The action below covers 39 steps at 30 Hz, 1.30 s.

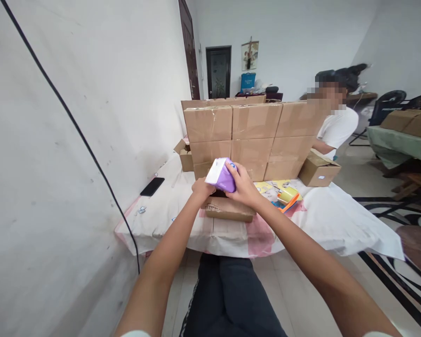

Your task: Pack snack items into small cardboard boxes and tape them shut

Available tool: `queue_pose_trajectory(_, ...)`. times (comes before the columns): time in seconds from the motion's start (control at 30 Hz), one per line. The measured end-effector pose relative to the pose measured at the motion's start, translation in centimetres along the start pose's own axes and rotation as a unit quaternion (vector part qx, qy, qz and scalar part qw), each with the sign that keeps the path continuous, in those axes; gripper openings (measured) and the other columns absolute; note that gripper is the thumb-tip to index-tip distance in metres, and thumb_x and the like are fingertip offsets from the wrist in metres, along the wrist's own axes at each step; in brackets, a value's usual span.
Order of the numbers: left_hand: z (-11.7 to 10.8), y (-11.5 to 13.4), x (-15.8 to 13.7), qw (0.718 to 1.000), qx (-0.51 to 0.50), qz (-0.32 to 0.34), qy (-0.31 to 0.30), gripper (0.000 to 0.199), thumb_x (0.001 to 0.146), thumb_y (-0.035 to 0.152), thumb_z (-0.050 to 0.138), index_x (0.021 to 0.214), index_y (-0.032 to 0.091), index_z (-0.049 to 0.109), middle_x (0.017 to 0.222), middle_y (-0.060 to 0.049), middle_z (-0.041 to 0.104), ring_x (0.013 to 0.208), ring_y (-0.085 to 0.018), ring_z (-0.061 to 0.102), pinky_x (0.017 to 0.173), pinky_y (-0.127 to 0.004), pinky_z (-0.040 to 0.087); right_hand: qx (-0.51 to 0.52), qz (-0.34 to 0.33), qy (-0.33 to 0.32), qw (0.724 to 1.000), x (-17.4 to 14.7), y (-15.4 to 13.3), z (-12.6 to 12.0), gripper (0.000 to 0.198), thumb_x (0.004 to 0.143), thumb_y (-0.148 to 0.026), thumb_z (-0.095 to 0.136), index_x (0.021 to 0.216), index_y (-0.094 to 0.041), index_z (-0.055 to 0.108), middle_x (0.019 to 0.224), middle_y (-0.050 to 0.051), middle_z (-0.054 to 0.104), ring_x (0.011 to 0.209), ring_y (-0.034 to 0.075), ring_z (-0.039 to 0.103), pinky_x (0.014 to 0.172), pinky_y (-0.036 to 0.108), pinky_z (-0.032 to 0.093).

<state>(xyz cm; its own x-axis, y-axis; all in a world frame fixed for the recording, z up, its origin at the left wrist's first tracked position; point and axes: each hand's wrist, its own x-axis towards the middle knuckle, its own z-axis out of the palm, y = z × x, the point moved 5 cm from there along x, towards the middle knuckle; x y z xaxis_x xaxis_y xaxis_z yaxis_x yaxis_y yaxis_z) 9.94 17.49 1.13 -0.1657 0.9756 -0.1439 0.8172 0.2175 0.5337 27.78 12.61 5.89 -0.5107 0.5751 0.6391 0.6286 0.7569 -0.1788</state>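
A purple and white tissue pack (226, 175) is held tilted above an open cardboard box (229, 214) near the table's front edge. My right hand (244, 188) grips the pack from its right side, thumb on top. At the box's left edge, my left hand (202, 188) is closed, its curled fingers on the cardboard and partly hidden. The pack and my hands cover most of the box's opening, so its contents are hard to see. Just right of the box lies a tape dispenser (288, 196) with yellowish tape and orange parts.
Taped cardboard boxes (256, 122) form a stacked wall behind my hands. Smaller open boxes stand at its left (186, 161) and right (319, 169). A black phone (152, 186) lies on the tablecloth (182, 234). A person in a white shirt (340, 128) is behind the stack. A black cable (73, 112) hangs along the wall.
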Motion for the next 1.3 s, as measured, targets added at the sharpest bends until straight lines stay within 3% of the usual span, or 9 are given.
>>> queue_pose_trajectory(0.27, -1.5, -3.2, -0.3, 0.977, -0.141, -0.007, -0.157, 0.036, 0.097, 0.039, 0.062, 0.124, 0.016, 0.061, 0.119, -0.009, 0.066, 0.1, -0.02, 0.067, 0.085, -0.04, 0.06, -0.077, -0.04, -0.205, 0.975, -0.2, -0.1, 0.2, 0.1, 0.071, -0.025, 0.075, 0.16, -0.027, 0.03, 0.143, 0.017, 0.046, 0.122, 0.035, 0.05, 0.097, 0.049, 0.048)
queue_pose_trajectory(0.43, -1.3, -2.9, -0.1, 0.973, -0.165, -0.028, -0.157, 0.037, 0.097, 0.039, 0.062, 0.125, 0.016, 0.061, 0.122, -0.009, 0.065, 0.103, -0.021, 0.066, 0.087, -0.041, 0.059, -0.131, -0.013, -0.311, 0.941, 2.6, -1.4, 2.2, 0.106, 0.06, -0.029, 0.085, 0.155, -0.022, 0.04, 0.14, 0.02, 0.05, 0.122, 0.039, 0.053, 0.095, 0.046, 0.049)
queue_pose_trajectory(0.6, -0.9, -2.1, 0.2, 0.982, -0.136, -0.034, -0.129, 0.039, 0.097, 0.04, 0.062, 0.127, 0.016, 0.06, 0.125, -0.01, 0.064, 0.106, -0.022, 0.066, 0.089, -0.043, 0.059, -0.078, 0.048, -0.401, 0.911, 4.0, -1.3, 5.4, 0.094, 0.064, -0.034, 0.083, 0.15, -0.025, 0.048, 0.142, 0.019, 0.052, 0.121, 0.039, 0.057, 0.09, 0.046, 0.053)
queue_pose_trajectory(0.73, -0.4, -1.7, 0.9, 0.99, -0.093, -0.026, -0.106, 0.039, 0.096, 0.04, 0.063, 0.127, 0.016, 0.06, 0.125, -0.01, 0.063, 0.107, -0.022, 0.065, 0.09, -0.044, 0.058, -0.096, 0.041, -0.415, 0.904, 3.3, -0.4, 7.8, 0.085, 0.061, -0.012, 0.079, 0.142, -0.027, 0.058, 0.14, 0.018, 0.057, 0.133, 0.042, 0.048, 0.09, 0.051, 0.054)
queue_pose_trajectory(0.9, 0.5, -0.9, 1.1, 1.0, -0.008, -0.009, -0.022, 0.04, 0.096, 0.039, 0.064, 0.129, 0.017, 0.059, 0.13, -0.011, 0.062, 0.112, -0.024, 0.064, 0.094, -0.046, 0.057, -0.088, 0.037, -0.438, 0.894, 1.8, 0.8, 9.6, 0.076, 0.068, -0.004, 0.069, 0.138, -0.032, 0.061, 0.137, 0.011, 0.063, 0.124, 0.034, 0.058, 0.095, 0.049, 0.053)
queue_pose_trajectory(1.03, 1.6, -0.1, 0.0, 0.999, 0.038, 0.0, 0.029, 0.039, 0.096, 0.039, 0.063, 0.128, 0.018, 0.06, 0.13, -0.011, 0.062, 0.113, -0.024, 0.063, 0.095, -0.045, 0.056, -0.083, 0.053, -0.45, 0.888, 1.1, 1.2, 9.8, 0.071, 0.077, -0.008, 0.065, 0.144, -0.031, 0.058, 0.144, 0.013, 0.06, 0.124, 0.036, 0.061, 0.094, 0.049, 0.053)
queue_pose_trajectory(1.17, 2.0, 0.1, -0.5, 0.998, 0.042, 0.007, 0.052, 0.038, 0.096, 0.039, 0.063, 0.128, 0.018, 0.06, 0.13, -0.011, 0.062, 0.113, -0.024, 0.064, 0.095, -0.045, 0.056, -0.079, 0.088, -0.445, 0.887, 0.7, 0.9, 9.8, 0.068, 0.074, -0.006, 0.065, 0.138, -0.031, 0.064, 0.139, 0.015, 0.064, 0.124, 0.042, 0.061, 0.094, 0.055, 0.053)
queue_pose_trajectory(1.3, 2.3, 0.0, -0.3, 0.998, 0.004, 0.015, 0.059, 0.038, 0.096, 0.039, 0.064, 0.127, 0.018, 0.06, 0.13, -0.011, 0.062, 0.113, -0.024, 0.064, 0.095, -0.045, 0.056, -0.035, 0.091, -0.429, 0.898, 0.8, 0.5, 7.4, 0.058, 0.071, -0.009, 0.071, 0.127, -0.026, 0.072, 0.127, 0.015, 0.07, 0.117, 0.042, 0.065, 0.094, 0.055, 0.054)
